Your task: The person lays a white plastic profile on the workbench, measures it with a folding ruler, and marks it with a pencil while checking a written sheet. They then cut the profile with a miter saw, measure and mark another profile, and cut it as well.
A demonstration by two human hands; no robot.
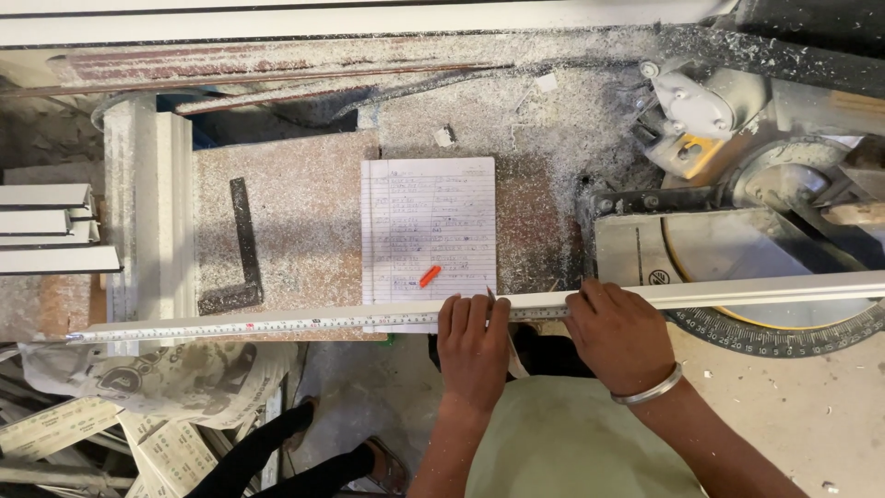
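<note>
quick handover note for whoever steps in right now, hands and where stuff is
Left hand: pressed on the tape measure laid along the white strip.
Right hand: holding the strip down near the saw table.
Notepad with an orange marker lies behind the strip; a square sits to its left.
Done: tape stretched out along the strip.
Left: no mark on the strip can be made out.

Matt white metal profile, lined paper notepad, rough dusty bench w/ shavings.
</note>
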